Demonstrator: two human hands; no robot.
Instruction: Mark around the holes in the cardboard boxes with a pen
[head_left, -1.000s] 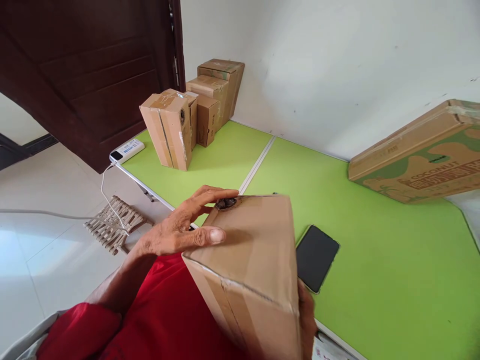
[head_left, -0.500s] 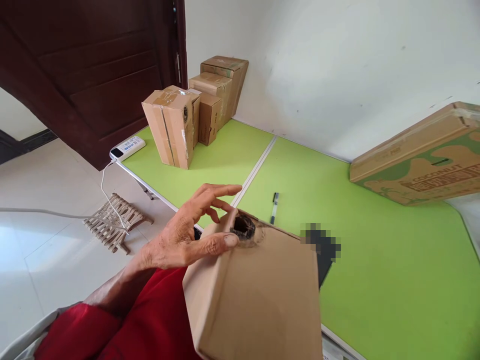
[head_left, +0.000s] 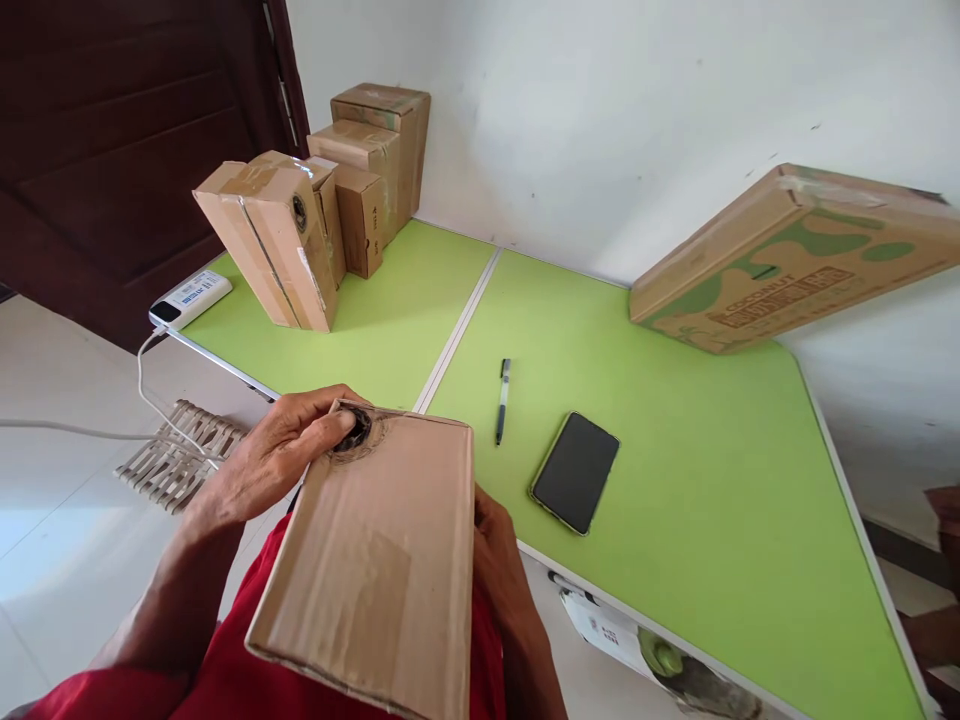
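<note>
Above your lap point(head_left: 236, 620), box point(head_left: 390, 560) tilted, off desk point(head_left: 690, 500). Left hand point(head_left: 289, 445) grips holed corner, thumb at hole point(head_left: 358, 430); right hand point(head_left: 495, 540) holds right side, fingers partly hidden. Box not set down yet; other boxes point(head_left: 285, 240) already on desk.

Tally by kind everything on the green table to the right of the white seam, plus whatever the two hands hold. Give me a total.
Cardboard boxes: 2, the held box and the printed coconut box
Phone: 1
Pen: 1
Total: 4
</note>
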